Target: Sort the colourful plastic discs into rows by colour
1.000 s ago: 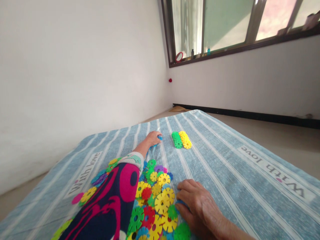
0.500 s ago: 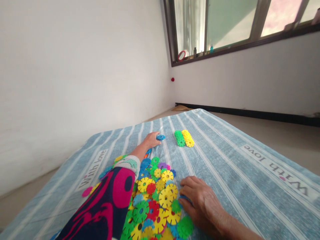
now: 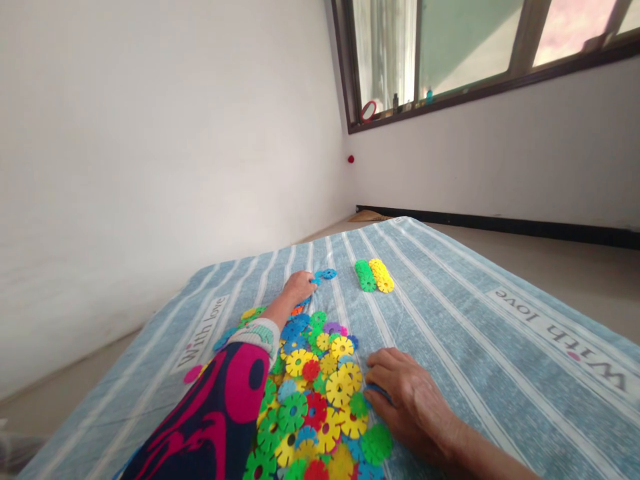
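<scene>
Plainly, discs (image 3: 320, 400) on "With love" cloth (image 3: 447, 340).

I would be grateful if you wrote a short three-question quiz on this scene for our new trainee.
1. Fill in: the disc at the fingertips of the left hand is ____ in colour.
2. True or false: the yellow row lies to the right of the green row.
3. Where is most of the pile of mixed discs?
A) Beyond both rows
B) Between the left sleeve and the right hand
C) On the windowsill

Key: 1. Blue; 2. True; 3. B.
</scene>
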The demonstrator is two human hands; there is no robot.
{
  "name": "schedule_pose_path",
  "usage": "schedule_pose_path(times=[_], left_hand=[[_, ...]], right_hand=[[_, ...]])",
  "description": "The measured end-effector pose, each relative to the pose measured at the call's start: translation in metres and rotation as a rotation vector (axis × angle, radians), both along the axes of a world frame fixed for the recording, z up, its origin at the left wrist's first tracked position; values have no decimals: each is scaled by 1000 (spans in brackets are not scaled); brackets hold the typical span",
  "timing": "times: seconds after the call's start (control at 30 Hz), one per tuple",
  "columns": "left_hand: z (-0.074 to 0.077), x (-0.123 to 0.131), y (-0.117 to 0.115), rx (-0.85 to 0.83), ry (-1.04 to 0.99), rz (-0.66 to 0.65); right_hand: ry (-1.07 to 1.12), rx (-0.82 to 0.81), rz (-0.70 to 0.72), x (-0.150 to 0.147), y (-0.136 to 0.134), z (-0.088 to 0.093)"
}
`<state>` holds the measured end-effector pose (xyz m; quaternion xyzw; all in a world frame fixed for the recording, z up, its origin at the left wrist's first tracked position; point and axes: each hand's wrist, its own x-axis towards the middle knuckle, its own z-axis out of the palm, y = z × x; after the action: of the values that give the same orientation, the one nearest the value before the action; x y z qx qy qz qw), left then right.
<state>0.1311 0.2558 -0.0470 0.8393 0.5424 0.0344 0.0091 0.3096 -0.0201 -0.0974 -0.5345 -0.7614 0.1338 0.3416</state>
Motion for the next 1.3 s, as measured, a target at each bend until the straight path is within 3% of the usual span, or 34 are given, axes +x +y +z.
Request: schedule_pose_path(times=[0.37, 0.7, 0.77, 0.9, 1.07, 1.17, 1.3], left_hand=[[4, -31, -15, -17, 104, 141], [14, -56, -62, 110, 74, 241], [15, -56, -77, 162, 47, 186], [14, -50, -117, 181, -16, -45], [7, -40, -191, 178, -119, -256], [4, -39, -236, 192, -285, -448], [1, -46, -279, 128, -210, -519]], right_hand=[[-9, 33, 22, 3, -1, 3], [10, 60, 39, 9, -1, 4], [8, 65, 49, 10, -2, 5], [-19, 65, 88, 13, -2, 4], [-40, 90, 88, 15, 0, -1], [-29, 91, 70, 15, -1, -3], [-38, 106, 53, 14, -1, -5]])
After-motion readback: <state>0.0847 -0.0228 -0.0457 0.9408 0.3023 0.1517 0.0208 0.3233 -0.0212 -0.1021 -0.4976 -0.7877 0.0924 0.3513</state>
